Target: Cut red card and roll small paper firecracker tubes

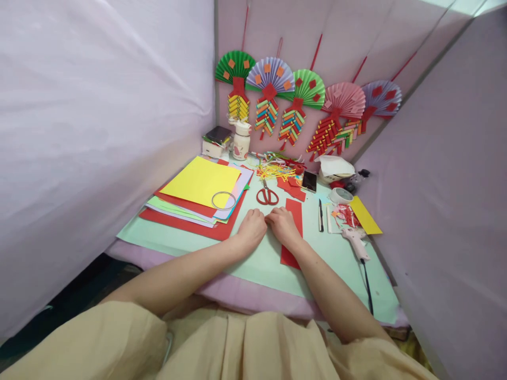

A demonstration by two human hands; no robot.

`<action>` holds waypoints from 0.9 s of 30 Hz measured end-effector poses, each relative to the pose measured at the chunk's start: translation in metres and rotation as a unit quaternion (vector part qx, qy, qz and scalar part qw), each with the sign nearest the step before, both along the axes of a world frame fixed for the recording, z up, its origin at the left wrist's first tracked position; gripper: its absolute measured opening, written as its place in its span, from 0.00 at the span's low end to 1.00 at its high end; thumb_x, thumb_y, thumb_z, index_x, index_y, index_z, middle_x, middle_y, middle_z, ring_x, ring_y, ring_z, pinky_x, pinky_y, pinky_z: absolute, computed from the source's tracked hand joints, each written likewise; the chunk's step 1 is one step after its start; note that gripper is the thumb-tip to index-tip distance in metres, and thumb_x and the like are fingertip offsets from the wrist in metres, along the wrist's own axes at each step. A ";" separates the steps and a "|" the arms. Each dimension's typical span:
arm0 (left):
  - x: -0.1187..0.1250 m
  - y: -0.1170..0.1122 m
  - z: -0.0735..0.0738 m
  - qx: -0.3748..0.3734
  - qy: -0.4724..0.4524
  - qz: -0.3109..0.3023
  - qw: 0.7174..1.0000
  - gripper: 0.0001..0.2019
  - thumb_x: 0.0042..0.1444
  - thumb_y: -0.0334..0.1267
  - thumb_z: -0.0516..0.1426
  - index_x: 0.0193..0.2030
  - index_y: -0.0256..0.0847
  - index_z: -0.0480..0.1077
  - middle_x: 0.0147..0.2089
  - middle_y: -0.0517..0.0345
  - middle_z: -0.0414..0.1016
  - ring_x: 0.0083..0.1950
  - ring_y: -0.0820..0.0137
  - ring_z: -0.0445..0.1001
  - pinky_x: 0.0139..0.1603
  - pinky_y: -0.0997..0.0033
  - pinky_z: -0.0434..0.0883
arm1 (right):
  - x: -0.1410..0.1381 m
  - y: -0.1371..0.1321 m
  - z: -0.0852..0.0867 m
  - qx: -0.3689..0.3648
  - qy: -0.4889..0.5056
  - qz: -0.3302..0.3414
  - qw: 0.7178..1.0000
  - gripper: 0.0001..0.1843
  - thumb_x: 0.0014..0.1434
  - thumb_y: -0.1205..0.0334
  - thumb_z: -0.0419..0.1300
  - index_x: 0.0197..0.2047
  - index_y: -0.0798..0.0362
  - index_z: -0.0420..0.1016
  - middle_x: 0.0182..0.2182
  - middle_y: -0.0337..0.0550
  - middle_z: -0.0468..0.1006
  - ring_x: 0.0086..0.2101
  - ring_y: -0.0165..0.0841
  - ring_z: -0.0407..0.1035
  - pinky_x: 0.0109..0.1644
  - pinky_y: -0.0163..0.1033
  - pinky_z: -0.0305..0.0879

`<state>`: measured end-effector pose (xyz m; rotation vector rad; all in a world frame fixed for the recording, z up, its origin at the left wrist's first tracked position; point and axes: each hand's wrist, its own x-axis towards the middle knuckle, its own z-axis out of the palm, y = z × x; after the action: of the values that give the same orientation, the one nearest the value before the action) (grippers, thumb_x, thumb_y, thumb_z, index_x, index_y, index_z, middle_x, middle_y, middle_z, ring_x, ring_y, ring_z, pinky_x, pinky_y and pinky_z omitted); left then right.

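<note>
My left hand [252, 229] and my right hand [283, 226] meet over the middle of the table, fingertips almost touching. Both have their fingers curled in a pinch. A tiny bit of something brownish-orange may show between them, but the fingers cover most of it. Under my right wrist lies a long red paper strip [292, 211]. Just beyond the hands rest red-handled scissors [266, 195], their blades pointing away. To the left of my left hand is a stack of coloured paper topped by a yellow sheet [198, 182], with a thin ring [223, 208] on it.
On the right are a craft knife [320, 215], a tape roll [340, 196] and a glue gun [356, 244] with its cord. A phone [309, 181], paper scraps [277, 168] and a white bottle [241, 141] stand or lie at the back. Several paper fans [270, 74] hang behind.
</note>
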<state>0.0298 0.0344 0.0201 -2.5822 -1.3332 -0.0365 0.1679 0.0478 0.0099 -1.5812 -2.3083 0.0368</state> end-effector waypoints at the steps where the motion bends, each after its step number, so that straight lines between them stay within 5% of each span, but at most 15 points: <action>1: 0.001 0.002 0.000 0.001 0.003 0.000 1.000 0.12 0.57 0.22 0.51 0.39 0.29 0.76 0.39 0.40 0.74 0.45 0.58 0.68 0.44 0.62 0.60 | 0.000 0.002 -0.001 0.001 0.002 0.000 1.000 0.12 0.63 0.66 0.56 0.32 0.51 0.80 0.33 0.44 0.75 0.39 0.37 0.61 0.38 0.40 0.47; 10: 0.006 0.020 -0.005 0.008 0.010 0.000 1.000 0.12 0.58 0.23 0.51 0.41 0.29 0.76 0.42 0.39 0.76 0.46 0.59 0.69 0.46 0.62 0.60 | 0.001 0.014 -0.009 0.027 0.034 -0.021 0.999 0.14 0.63 0.67 0.54 0.31 0.51 0.80 0.33 0.44 0.76 0.38 0.36 0.62 0.39 0.39 0.50; 17: -0.004 0.033 -0.004 -0.003 -0.023 -0.033 0.999 0.11 0.58 0.26 0.52 0.39 0.33 0.76 0.41 0.41 0.75 0.48 0.58 0.67 0.46 0.61 0.60 | 0.004 0.006 -0.003 0.041 0.039 -0.003 0.998 0.11 0.63 0.66 0.57 0.40 0.50 0.81 0.39 0.45 0.79 0.43 0.37 0.65 0.46 0.40 0.55; 27: -0.025 0.049 -0.003 -0.013 -0.085 -0.067 0.994 0.10 0.62 0.31 0.51 0.43 0.33 0.74 0.45 0.44 0.72 0.49 0.59 0.68 0.46 0.62 0.62 | 0.006 0.027 -0.001 0.014 0.012 0.043 0.999 0.09 0.58 0.68 0.60 0.33 0.51 0.83 0.30 0.44 0.78 0.37 0.35 0.68 0.44 0.38 0.59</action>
<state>0.0047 0.0831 0.0171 -2.7384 -1.2192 -0.2707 0.1735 0.0745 0.0091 -1.4594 -2.3478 0.0436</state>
